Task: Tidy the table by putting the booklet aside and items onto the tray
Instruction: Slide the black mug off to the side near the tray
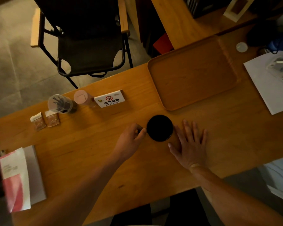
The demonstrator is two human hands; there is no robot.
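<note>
Booklet (21, 178) lies at the table's (88, 152) far-left edge, well left of the black mug (160, 128), so it looks already set aside. Two sachets (44, 120) sit left of the mug, toward the far edge. Clear cup (60, 103) holds dark sticks; beside it a pink-lidded container (81, 97), contents hidden. No-smoking sign (111, 99) stands just beyond the mug.

Left hand (131, 141) pinches the mug's handle, fingers curled round it. Mug interior is too dark to tell if it holds anything. Right hand (190, 144) lies flat on the table just right of the mug, fingers straight and spread, index finger touching or nearly touching the mug wall.

Tray (193, 72) sits beyond and right of the mug, nothing in it. Step in hand is likely the mug going to the tray: keep it upright in case of liquid, lift clear of the tray's raised rim, set it in a far corner to leave room for the rest.
</note>
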